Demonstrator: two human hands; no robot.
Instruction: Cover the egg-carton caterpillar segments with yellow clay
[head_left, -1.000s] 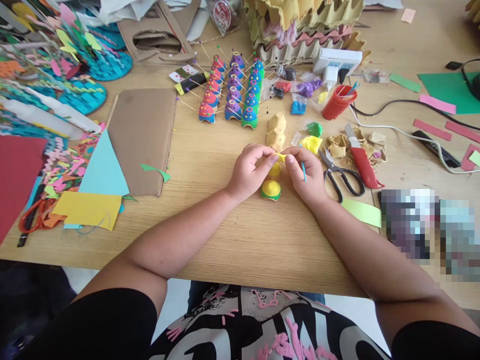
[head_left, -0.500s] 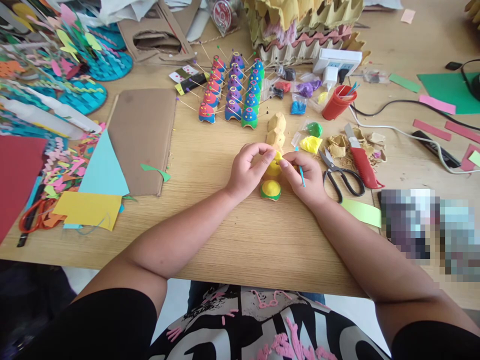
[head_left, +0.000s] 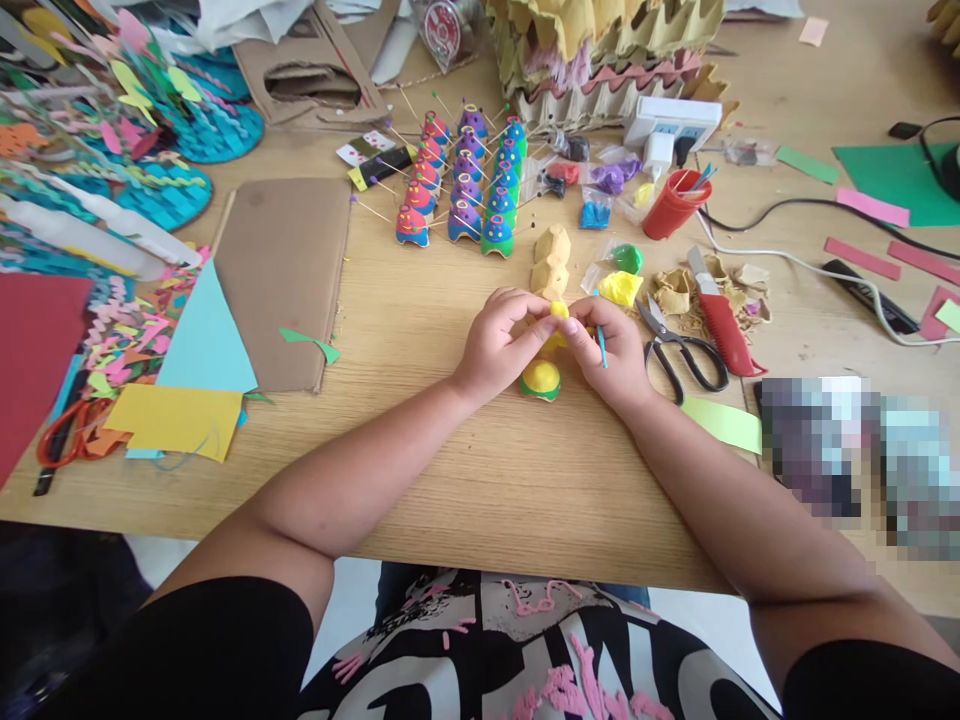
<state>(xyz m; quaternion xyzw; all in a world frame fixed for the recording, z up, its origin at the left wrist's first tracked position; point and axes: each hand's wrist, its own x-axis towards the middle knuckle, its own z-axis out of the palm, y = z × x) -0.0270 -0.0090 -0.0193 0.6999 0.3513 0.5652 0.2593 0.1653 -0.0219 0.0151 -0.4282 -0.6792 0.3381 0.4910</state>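
Note:
A small lump of yellow modelling clay (head_left: 559,310) is pinched between the thumbs and fingertips of my left hand (head_left: 501,340) and my right hand (head_left: 606,350). Tucked among the right hand's fingers is also a thin blue stick (head_left: 601,345). Below the hands lies an egg-carton strip, its front cup (head_left: 541,380) covered in yellow clay with a green rim. Behind them the strip's bare cups (head_left: 551,262) show; its middle is partly hidden by my fingers. Opened bags of yellow clay (head_left: 620,288) and green clay (head_left: 628,258) lie just beyond my right hand.
Black-handled scissors (head_left: 682,350) and a red-handled knife (head_left: 724,320) lie to the right. Farther back are a red cup (head_left: 675,205), a white power strip (head_left: 673,122) and painted carton caterpillars (head_left: 465,190). Cardboard (head_left: 285,280) and paper scraps (head_left: 176,420) cover the left side.
The fingertips of both hands have drawn closer together around the yellow clay, which now looks more rounded. The other things on the table stay where they were.

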